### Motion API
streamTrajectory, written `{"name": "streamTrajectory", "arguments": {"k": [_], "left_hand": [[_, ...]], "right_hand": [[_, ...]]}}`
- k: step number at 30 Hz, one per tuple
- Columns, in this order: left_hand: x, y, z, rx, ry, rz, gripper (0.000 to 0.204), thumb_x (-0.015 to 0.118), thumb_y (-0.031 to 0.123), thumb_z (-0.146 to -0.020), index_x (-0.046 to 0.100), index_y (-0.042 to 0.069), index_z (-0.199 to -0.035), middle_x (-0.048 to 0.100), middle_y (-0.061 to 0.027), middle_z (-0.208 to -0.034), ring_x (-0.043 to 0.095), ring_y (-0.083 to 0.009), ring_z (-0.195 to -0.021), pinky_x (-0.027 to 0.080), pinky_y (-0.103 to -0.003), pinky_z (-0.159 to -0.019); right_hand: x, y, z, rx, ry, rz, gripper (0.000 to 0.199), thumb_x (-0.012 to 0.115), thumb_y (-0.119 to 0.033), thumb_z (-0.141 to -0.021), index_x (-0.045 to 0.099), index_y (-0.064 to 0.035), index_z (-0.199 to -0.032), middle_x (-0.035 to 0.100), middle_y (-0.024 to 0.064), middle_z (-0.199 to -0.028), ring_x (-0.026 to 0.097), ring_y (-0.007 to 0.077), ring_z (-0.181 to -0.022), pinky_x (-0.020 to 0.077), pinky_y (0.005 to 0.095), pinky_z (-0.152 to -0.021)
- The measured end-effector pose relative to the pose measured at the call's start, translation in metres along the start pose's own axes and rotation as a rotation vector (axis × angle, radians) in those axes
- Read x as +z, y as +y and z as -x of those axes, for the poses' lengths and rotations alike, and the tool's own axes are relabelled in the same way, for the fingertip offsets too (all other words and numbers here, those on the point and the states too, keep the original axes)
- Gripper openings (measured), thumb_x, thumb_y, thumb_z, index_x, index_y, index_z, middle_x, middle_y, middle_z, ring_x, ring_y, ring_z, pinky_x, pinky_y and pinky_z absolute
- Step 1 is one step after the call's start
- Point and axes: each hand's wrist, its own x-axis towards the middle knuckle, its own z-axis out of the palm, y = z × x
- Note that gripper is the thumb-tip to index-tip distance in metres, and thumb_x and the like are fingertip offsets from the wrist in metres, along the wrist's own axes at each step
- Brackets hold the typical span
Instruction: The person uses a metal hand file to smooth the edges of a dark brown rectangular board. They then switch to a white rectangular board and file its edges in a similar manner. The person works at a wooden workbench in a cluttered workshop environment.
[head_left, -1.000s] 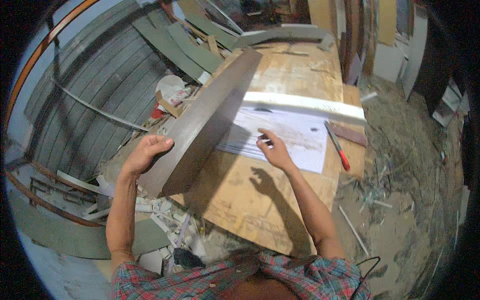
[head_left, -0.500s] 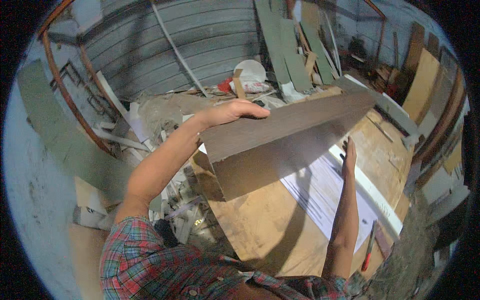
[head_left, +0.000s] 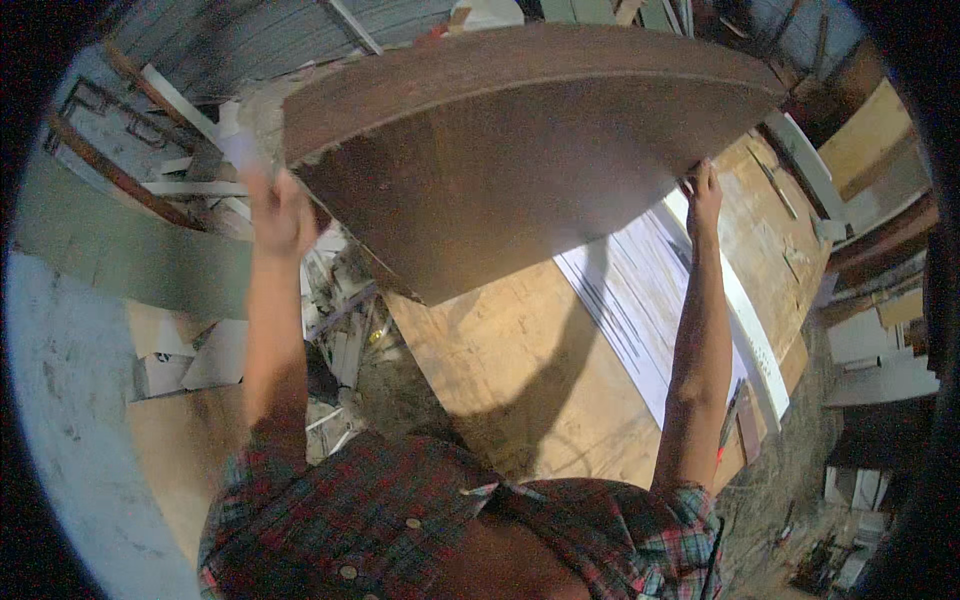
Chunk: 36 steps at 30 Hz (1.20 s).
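A large dark brown wooden panel (head_left: 510,160) with a thick edge along its far side is tilted up over the workbench. Its near left corner hangs over or rests on the bench; I cannot tell which. My right hand (head_left: 704,195) has its fingers closed on the panel's near edge, toward the right. At the panel's left end is my left hand (head_left: 280,215), smeared by motion, so its grip is unclear. Under the panel, printed white sheets (head_left: 630,310) lie on the bench, with a long white strip (head_left: 745,305) beside them.
The bench is topped with a worn plywood sheet (head_left: 500,400). A red-handled tool (head_left: 724,440) and a thin dark tool (head_left: 772,182) lie on its right side. Scrap strips (head_left: 345,345) litter the floor at left. Boards (head_left: 870,140) lean at the far right.
The panel has swung up and away, showing more of its broad near face. My left hand has moved from the top edge down to the left end. My right hand now grips the near edge.
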Motion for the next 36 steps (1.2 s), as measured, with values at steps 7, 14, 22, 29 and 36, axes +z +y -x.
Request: {"name": "streamTrajectory", "arguments": {"k": [7,14,22,29,36], "left_hand": [[0.034,-0.066,0.119,-0.169,0.005,-0.005,0.047,0.07,0.04,-0.095,0.064,0.0,-0.118,0.069,-0.0125,-0.113,0.067,-0.0223,-0.095,0.056,-0.038,-0.089],[0.061,0.0,0.074,-0.457,-0.048,0.463,0.056,0.071,0.044,-0.094,0.061,-0.002,-0.124,0.067,-0.0155,-0.121,0.067,-0.0271,-0.1,0.056,-0.043,-0.092],[0.084,0.056,0.208,-1.089,-0.163,0.651,0.096,0.066,0.063,-0.09,0.034,-0.003,-0.151,0.038,-0.0188,-0.156,0.042,-0.0302,-0.139,0.037,-0.049,-0.115],[0.014,0.106,0.351,-1.6,-0.08,0.719,0.095,0.07,0.059,-0.089,0.03,0.003,-0.155,0.032,-0.0176,-0.158,0.041,-0.0276,-0.14,0.035,-0.049,-0.115],[-0.077,0.067,0.486,-1.596,-0.02,0.388,0.109,0.066,0.066,-0.088,0.014,0.004,-0.159,0.032,-0.0179,-0.155,0.043,-0.0313,-0.136,0.04,-0.05,-0.11]], "right_hand": [[0.006,-0.016,-0.015,-0.138,0.112,0.264,0.056,0.052,-0.051,-0.104,0.065,-0.0002,-0.123,0.068,0.0117,-0.114,0.062,0.0223,-0.103,0.0532,0.04,-0.091],[-0.062,-0.17,0.001,-0.479,0.328,0.676,0.062,0.059,-0.059,-0.097,0.073,0.0,-0.108,0.073,0.0232,-0.096,0.069,0.0283,-0.093,0.0514,0.0388,-0.085],[-0.137,-0.255,0.122,-0.154,0.372,1.123,0.082,0.06,-0.072,-0.087,0.07,0.0014,-0.122,0.073,0.0215,-0.115,0.068,0.0327,-0.11,0.0484,0.0391,-0.097],[-0.205,-0.112,0.225,0.088,0.121,1.283,0.069,0.07,-0.059,-0.088,0.071,0.0094,-0.1,0.073,0.0259,-0.09,0.072,0.0319,-0.09,0.0535,0.0412,-0.08],[-0.173,-0.019,0.313,0.229,-0.078,1.248,0.078,0.067,-0.071,-0.082,0.073,0.0061,-0.096,0.071,0.0315,-0.091,0.072,0.0414,-0.09,0.0543,0.0454,-0.083]]}}
